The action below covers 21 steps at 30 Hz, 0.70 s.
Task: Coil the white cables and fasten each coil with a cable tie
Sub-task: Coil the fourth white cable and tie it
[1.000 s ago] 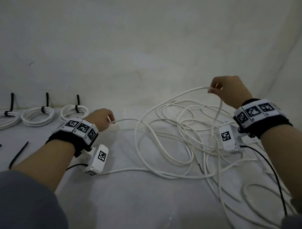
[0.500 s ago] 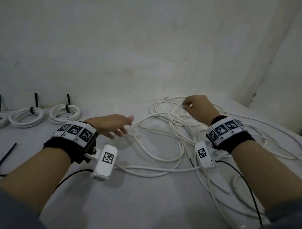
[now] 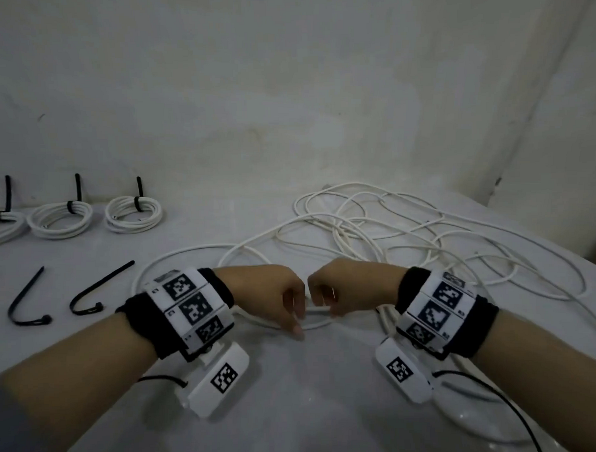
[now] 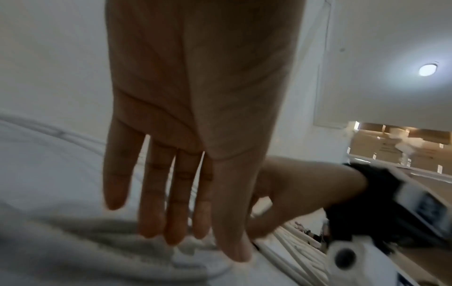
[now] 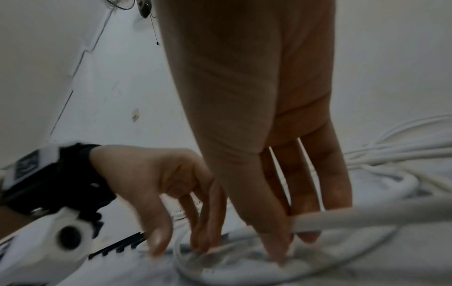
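A white cable (image 3: 318, 311) is pinched by the right hand (image 3: 351, 288) near the middle of the bench (image 3: 296, 412), its fingers (image 5: 276, 238) pressed together on the strand. The left hand (image 3: 268, 292) is held just beside it, fingers (image 4: 176, 203) straight and pointed down at the same strand; whether it is gripped cannot be told. The loose tangle is spread toward the far right corner. Three tied coils (image 3: 134, 214) are lined along the far left edge, with loose cable ties (image 3: 99, 290) lying in front of them.
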Available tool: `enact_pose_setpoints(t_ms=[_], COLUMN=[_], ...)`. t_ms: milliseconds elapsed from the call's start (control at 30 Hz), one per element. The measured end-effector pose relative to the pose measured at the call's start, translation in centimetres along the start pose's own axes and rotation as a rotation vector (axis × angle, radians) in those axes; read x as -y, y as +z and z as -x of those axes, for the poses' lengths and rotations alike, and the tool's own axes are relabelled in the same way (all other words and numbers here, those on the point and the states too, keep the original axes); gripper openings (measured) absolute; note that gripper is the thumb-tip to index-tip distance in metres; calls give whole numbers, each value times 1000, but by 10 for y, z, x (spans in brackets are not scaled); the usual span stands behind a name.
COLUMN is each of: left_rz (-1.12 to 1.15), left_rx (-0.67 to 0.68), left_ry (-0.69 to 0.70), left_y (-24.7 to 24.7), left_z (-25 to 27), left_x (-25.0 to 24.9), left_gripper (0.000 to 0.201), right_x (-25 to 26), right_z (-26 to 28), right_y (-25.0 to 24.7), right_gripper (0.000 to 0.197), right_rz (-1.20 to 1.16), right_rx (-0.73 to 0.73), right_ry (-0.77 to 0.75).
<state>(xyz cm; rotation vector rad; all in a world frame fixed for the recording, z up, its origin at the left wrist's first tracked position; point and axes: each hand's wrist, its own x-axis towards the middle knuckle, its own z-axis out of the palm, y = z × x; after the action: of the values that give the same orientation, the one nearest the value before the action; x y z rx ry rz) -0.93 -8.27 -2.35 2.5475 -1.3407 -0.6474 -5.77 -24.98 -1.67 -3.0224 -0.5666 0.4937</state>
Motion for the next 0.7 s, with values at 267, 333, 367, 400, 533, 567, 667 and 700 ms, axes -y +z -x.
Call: enact_pose_setpoints(t_ms=[267,333,367,400,533,567,667,700], left_rz=[-156,-178,-189,-198,-282,-317,-405,-410], left_rx=[-11,17,33,40,21,15,-62,-94], left_ry=[-17,-3,7,20,93,97,76,60], left_y=[15,18,17,16,10,8,4,2], left_z=[6,10,13,16,34,39,53,57], left_x=[-12,-14,-15,-15,-19,-18,-13,-10], left_gripper=[34,29,26,24,24,25,28,32], right_x=[-24,-30,-32,-34,-42,-45,-59,-62], right_z=[4,2,1,0,-5,-6,-9,-9], right_y=[-17,-18,-18,-17,-15,-16,-15,-14], right_gripper=[21,24,25,24,17,17,18,18], right_rz=[-68,-94,-103,-109,-109,-108,-73,-64], right_rx=[-151,-170,-170,-166,-161,-164,-203,-219], right_ry=[40,43,43,45,80,106,167,179])
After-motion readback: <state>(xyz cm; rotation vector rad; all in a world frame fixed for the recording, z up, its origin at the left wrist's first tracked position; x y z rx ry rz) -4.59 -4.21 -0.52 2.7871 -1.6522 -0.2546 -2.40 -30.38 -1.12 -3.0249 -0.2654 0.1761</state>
